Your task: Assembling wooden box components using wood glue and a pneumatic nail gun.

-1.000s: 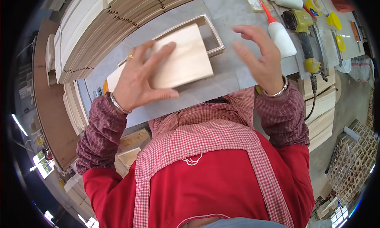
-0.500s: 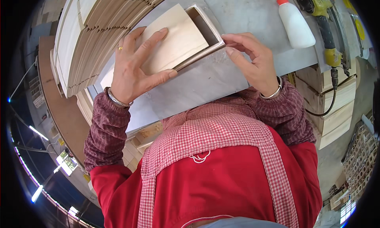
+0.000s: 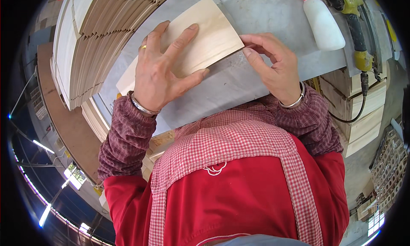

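Note:
A pale thin wooden panel (image 3: 209, 30) lies on top of an open-topped wooden box and hides nearly all of it. Only a thin strip of the box's near side shows under the panel's edge. My left hand (image 3: 160, 71) rests on the panel with fingers spread, its thumb stretched along the near edge. At the right corner, my right hand (image 3: 273, 62) pinches the end of the box between thumb and bent fingers, close against the panel's corner. Some of those fingertips are hidden.
Tall stacks of notched wooden pieces (image 3: 106, 30) stand at the left of the grey tabletop (image 3: 265, 15). A white squeeze bottle (image 3: 323, 26) with a red cap lies at the right, beside a yellow-green air tool (image 3: 352, 9) with a hose. Wooden boxes (image 3: 363, 109) are stacked below right.
My left hand has slid the panel to the right and covered the gap that showed the box's inside. My right hand has stayed at the box's corner.

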### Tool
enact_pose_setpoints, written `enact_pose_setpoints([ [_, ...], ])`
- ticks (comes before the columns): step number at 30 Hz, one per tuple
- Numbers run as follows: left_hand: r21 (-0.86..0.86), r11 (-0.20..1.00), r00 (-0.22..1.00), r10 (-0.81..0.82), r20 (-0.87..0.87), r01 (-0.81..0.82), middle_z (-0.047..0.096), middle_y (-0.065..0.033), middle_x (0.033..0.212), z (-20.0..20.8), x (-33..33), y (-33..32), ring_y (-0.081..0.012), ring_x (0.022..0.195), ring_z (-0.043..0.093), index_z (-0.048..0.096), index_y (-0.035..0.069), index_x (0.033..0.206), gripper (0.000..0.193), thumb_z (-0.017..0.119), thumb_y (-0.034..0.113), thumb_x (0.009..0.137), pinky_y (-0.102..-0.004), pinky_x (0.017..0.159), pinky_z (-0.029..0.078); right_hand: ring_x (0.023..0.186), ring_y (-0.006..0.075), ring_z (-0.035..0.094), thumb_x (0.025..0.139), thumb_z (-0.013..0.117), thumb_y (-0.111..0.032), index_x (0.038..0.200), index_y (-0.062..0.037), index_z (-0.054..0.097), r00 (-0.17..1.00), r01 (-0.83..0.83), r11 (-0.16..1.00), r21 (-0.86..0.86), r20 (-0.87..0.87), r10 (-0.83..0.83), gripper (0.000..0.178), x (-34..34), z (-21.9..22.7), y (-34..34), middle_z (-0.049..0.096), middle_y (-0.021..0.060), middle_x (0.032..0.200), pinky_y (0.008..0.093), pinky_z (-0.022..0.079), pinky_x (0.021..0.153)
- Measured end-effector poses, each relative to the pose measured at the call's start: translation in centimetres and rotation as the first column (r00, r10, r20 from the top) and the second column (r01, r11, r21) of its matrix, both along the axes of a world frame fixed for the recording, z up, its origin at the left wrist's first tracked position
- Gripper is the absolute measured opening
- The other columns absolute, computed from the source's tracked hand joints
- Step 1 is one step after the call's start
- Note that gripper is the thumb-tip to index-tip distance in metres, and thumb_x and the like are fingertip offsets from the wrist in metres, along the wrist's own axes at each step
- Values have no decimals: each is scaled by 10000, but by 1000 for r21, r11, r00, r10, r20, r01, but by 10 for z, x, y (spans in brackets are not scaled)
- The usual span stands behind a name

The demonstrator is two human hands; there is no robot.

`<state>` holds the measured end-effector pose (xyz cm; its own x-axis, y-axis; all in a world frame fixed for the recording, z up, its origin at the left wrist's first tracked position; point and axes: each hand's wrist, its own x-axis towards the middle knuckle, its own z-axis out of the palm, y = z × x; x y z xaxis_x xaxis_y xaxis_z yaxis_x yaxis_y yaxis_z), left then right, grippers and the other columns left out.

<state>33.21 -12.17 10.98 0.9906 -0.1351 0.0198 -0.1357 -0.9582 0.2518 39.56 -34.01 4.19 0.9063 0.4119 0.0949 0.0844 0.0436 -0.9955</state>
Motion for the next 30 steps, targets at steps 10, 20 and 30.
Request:
enact_pose_setpoints([
  [10,25,999,999,22,-41,-21,432,-210,1287,2,-2,0,-360,1116,489,550,178,1280,739,790,362,605,-433,908,449,617,106,544,724,629,56,936,-24,656,961,89,990,-109,269,-57,229,1,-3,2,625,39,811,191,437,549],
  [20,13,1000,997,23,-67,-22,432,-211,1304,3,1,0,-359,1144,490,563,146,1265,749,818,299,578,-425,913,464,567,110,501,691,644,61,912,-33,656,942,120,988,-95,326,-83,241,1,-7,5,619,32,790,203,400,501],
  [30,-11,999,998,41,-53,-42,411,-198,1296,-2,-9,3,-338,1096,487,544,188,1277,759,783,441,603,-439,897,428,655,116,534,724,608,105,964,3,650,967,37,986,-160,254,5,264,-9,3,1,620,65,860,196,424,572],
])
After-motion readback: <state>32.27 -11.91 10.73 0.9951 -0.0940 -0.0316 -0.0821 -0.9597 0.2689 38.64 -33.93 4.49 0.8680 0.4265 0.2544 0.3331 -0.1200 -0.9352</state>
